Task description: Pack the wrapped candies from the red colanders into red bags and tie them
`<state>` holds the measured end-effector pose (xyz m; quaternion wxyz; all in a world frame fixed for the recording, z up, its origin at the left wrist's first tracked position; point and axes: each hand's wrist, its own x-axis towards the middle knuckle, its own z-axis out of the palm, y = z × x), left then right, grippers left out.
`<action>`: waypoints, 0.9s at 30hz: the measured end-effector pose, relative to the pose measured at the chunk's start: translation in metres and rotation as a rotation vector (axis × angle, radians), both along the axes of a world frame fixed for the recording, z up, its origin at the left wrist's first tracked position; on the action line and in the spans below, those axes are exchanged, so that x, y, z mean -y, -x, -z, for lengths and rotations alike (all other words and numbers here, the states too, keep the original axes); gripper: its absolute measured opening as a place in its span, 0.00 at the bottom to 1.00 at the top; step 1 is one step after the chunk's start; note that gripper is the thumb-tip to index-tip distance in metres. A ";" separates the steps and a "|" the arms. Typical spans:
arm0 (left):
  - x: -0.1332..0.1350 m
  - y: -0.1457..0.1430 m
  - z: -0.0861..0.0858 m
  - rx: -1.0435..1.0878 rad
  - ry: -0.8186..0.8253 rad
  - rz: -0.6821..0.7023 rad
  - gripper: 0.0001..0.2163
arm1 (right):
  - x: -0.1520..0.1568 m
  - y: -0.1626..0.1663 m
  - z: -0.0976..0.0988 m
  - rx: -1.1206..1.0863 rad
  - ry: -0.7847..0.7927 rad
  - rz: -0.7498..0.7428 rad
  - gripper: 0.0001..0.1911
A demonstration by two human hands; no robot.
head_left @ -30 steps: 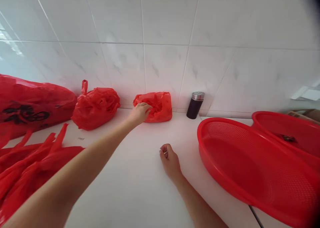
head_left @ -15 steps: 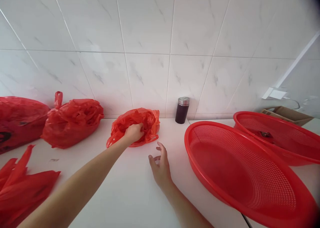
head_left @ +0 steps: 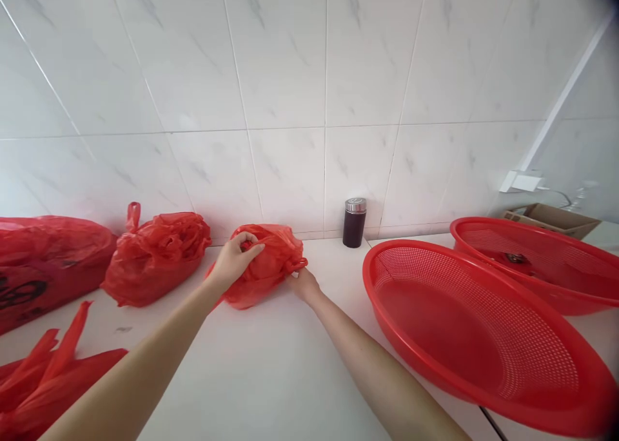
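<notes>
A small red plastic bag (head_left: pixel 268 260) lies on the white counter (head_left: pixel 271 363) near the tiled wall. My left hand (head_left: pixel 235 258) is closed on the bag's top left, its fingers pinching the plastic. My right hand (head_left: pixel 302 281) grips the bag's lower right edge, its fingers curled into the plastic. Both arms stretch forward across the counter to the bag.
A knotted red bag (head_left: pixel 155 254) and a large printed red bag (head_left: pixel 43 264) lie to the left, with flat red bags (head_left: pixel 43 380) at the near left. A dark jar with a metal lid (head_left: pixel 354 222) stands by the wall. Two red mesh baskets (head_left: pixel 474 331) (head_left: pixel 536 260) sit at the right.
My left hand pulled the small bag away from the wall towards me and shifted to its top. My right hand rose from the counter and took hold of the bag's right edge.
</notes>
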<state>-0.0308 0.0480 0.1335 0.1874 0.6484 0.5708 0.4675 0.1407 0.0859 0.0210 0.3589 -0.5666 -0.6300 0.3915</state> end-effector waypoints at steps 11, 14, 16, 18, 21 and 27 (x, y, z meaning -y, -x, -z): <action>0.004 -0.019 -0.011 0.320 0.118 0.191 0.23 | 0.047 -0.005 -0.047 -0.154 -0.389 0.277 0.18; 0.005 -0.022 -0.012 0.270 0.128 0.260 0.23 | 0.055 0.004 -0.058 -0.182 -0.484 0.104 0.29; 0.006 -0.023 -0.012 0.168 0.110 0.253 0.21 | 0.049 0.005 -0.059 -0.264 -0.403 0.035 0.31; 0.010 -0.020 -0.008 0.018 0.081 0.190 0.19 | 0.037 0.000 -0.055 -0.371 -0.282 0.043 0.19; 0.017 -0.012 0.004 -0.272 0.059 0.104 0.22 | 0.019 -0.015 -0.049 -0.527 -0.223 0.135 0.05; 0.016 -0.006 0.043 -0.755 0.084 0.054 0.31 | 0.032 -0.028 -0.079 -0.956 -0.222 0.272 0.09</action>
